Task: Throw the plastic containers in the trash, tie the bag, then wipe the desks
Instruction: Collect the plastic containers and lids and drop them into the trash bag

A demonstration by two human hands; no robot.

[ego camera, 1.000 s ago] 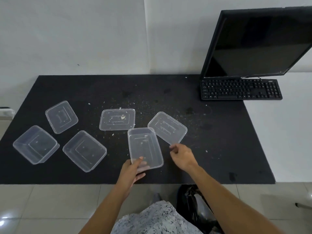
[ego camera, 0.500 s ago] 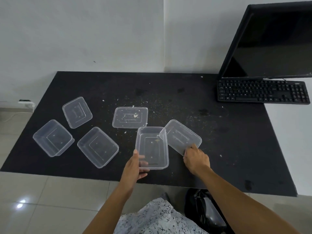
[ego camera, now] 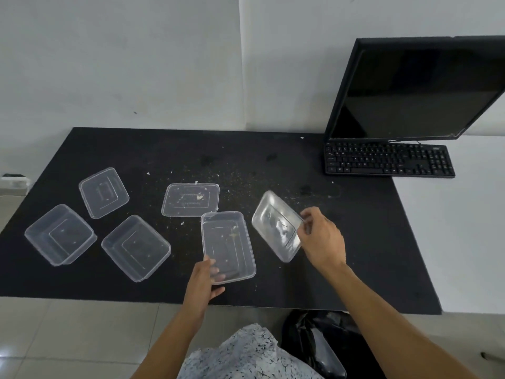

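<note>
Crumbs (ego camera: pixel 234 234) fleck the clear container (ego camera: pixel 218 247) our left hand (ego camera: pixel 203 280) grips. Our right hand (ego camera: pixel 323 239) pinches a tilted transparent lid (ego camera: pixel 273 222).

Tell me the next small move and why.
Probably swing the lid across onto the container. The right hand pinches the lid, tilted up off the desk, and the left hand grips the container's near end right beside it. Joined, both could drop together into the black bag below the desk edge.
</note>
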